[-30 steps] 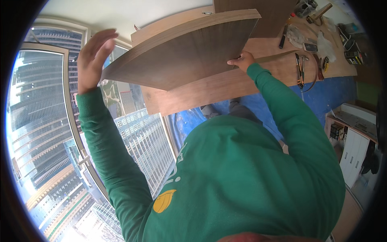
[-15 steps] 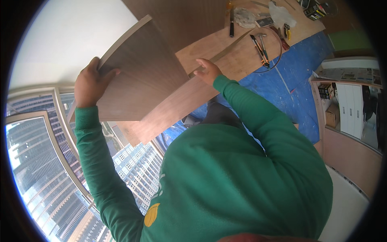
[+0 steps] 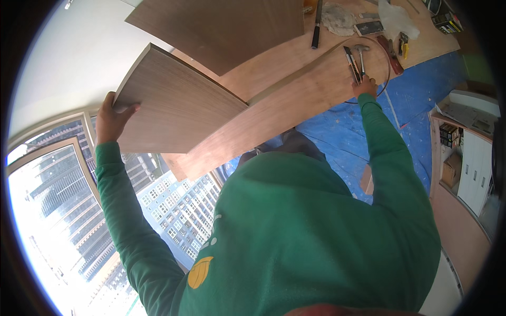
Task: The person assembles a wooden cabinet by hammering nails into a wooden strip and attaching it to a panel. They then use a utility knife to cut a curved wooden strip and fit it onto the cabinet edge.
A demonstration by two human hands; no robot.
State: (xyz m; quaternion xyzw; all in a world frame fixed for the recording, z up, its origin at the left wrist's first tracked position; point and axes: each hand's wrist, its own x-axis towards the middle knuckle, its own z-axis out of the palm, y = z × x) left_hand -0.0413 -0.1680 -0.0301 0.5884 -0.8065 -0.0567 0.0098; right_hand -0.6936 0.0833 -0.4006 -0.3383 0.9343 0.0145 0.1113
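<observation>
My left hand (image 3: 112, 120) grips the left edge of a brown wood-grain board (image 3: 171, 100), thumb on its face and fingers behind. This board stands tilted at the left end of a long plywood worktop (image 3: 284, 113). My right hand (image 3: 365, 87) is at the worktop's near edge, fingers curled over the lower ends of a utility knife (image 3: 352, 64) and a hammer (image 3: 361, 55) lying side by side. Which of the two it holds is hidden. A thin hoop-shaped strip (image 3: 389, 68) curves around these tools.
Another brown board (image 3: 226, 31) stands behind. Pliers (image 3: 403, 45), a red-handled tool (image 3: 390, 55), a black-handled tool (image 3: 315, 37), a crumpled plastic bag (image 3: 398, 21) and a dark flat block (image 3: 369, 27) lie at the far right. Blue sheeting (image 3: 337, 126) covers the floor; windows (image 3: 52, 195) are left.
My right hand has left the board's right end and moved right to the knife and hammer. The held board has tipped lower, away from the rear board, with my left hand still on it.
</observation>
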